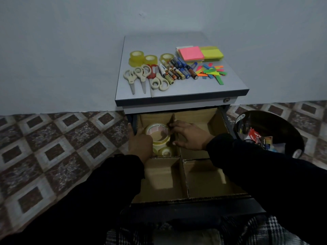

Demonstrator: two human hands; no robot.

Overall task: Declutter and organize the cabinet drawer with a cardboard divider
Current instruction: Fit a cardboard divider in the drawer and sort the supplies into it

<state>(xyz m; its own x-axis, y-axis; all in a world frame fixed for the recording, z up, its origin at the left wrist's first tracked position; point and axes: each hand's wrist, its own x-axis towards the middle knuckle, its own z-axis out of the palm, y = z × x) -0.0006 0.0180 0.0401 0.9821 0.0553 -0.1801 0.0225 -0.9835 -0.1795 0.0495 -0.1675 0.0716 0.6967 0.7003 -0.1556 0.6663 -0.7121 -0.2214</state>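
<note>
My left hand (140,145) grips the rigid, slick tape roll (158,134) by its rim; right hand (190,136), fingers flat, steadies the flimsy cardboard divider (174,124).

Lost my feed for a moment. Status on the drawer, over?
Left hand on tape roll in far-left compartment. Right hand flat against cardboard divider. Scissors and batteries on cabinet top. Nothing in the way.
</note>
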